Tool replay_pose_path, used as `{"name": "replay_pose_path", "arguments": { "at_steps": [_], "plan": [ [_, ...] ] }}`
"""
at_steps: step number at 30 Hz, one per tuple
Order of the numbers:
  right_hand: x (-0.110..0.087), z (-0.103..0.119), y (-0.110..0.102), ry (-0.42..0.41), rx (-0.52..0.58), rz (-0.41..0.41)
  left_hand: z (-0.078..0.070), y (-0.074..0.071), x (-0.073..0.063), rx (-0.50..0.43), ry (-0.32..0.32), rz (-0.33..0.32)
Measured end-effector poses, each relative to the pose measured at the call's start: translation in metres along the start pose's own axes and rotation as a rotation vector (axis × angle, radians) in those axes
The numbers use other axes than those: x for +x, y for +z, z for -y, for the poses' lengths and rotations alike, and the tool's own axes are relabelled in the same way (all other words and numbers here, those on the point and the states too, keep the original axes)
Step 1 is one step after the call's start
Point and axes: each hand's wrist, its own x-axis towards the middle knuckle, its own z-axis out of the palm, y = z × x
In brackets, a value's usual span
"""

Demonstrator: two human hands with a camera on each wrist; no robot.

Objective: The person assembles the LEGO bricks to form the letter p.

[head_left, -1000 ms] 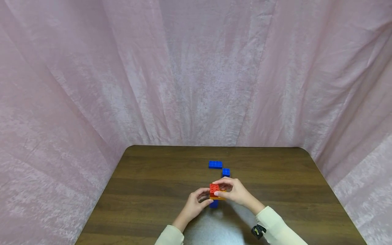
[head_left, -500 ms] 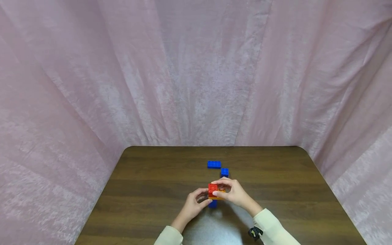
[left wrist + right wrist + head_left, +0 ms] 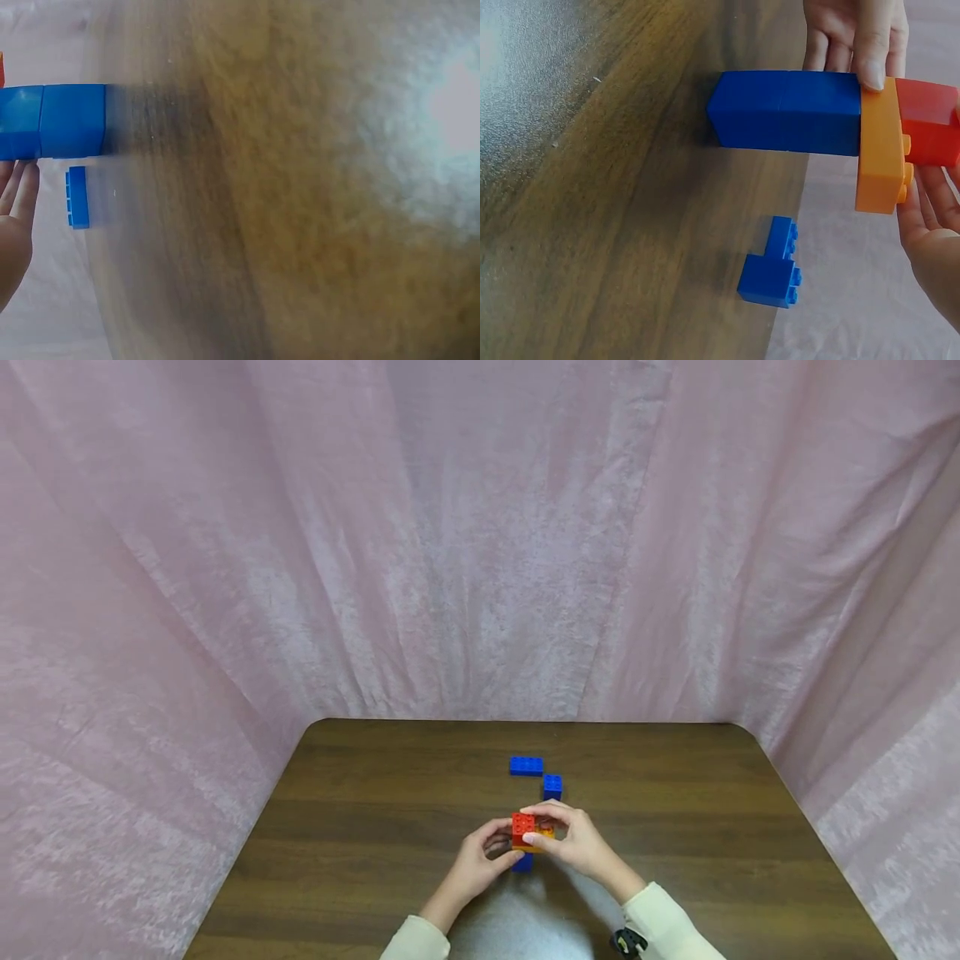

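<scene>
A stack of toy bricks stands upright in front of me. Two blue bricks (image 3: 784,112) form its lower part, an orange flat brick (image 3: 879,150) lies across them, and a red brick (image 3: 523,829) tops one end of the orange one. From the left, my left hand (image 3: 472,864) holds the stack at orange brick level, thumb on the near side and fingers behind. My right hand (image 3: 585,843) pinches the red brick between thumb and fingers. Bare orange studs show beside the red brick in the right wrist view.
Beyond the stack, a long blue brick (image 3: 527,766) and a smaller square blue brick (image 3: 552,787) lie on the brown wooden table (image 3: 375,802). Pink curtains (image 3: 480,543) hang behind the table's far edge and at both sides.
</scene>
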Motion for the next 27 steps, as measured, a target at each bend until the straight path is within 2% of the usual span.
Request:
{"name": "replay_pose_path", "arguments": {
  "at_steps": [3, 9, 20, 27],
  "plan": [
    [-0.003, -0.012, 0.001, 0.002, 0.021, -0.007, -0.002, 0.001, 0.001, -0.005, 0.016, -0.01],
    [-0.004, -0.019, 0.002, -0.015, 0.064, -0.03, -0.003, 0.001, 0.003, -0.035, 0.027, -0.026],
    [-0.007, -0.022, 0.003, 0.038, 0.123, -0.046, -0.006, 0.002, 0.004, -0.063, 0.01, -0.032],
    [-0.006, -0.015, 0.001, 0.099, 0.151, -0.028, -0.009, 0.002, 0.002, -0.053, -0.002, -0.045]
  ]
}}
